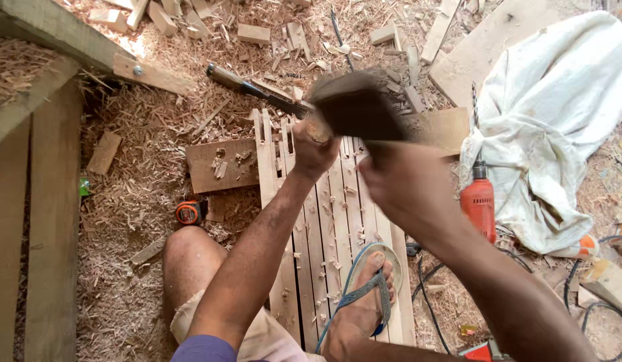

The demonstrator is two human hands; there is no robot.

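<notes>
Wood strips [337, 221], about 6 slats lying side by side on the shaving-strewn floor [136, 201], run lengthwise away from the person, their far ends notched. The left hand [314, 147] is closed round a chisel [257, 90] whose long axis slants from upper left down toward the slat ends. The right hand [405, 184] grips a blurred dark mallet [354, 107] above it. Steadier blows would come from keeping the sandalled foot [364, 302] pinning the slats. An orange drill [480, 201] lies just beside them.
</notes>
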